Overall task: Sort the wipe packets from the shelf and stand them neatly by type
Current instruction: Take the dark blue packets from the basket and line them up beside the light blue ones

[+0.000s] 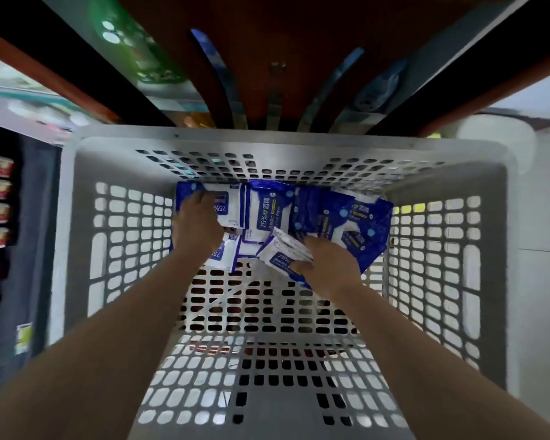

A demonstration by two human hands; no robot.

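Several wipe packets (269, 214) heaped at far end of basket (77, 217). My left hand (197, 223) curls round one white packet (232, 204); right hand (327, 265) pinches a tilted packet (280, 252). Step, by my reading: sorting. Next: stand like types together, upright.
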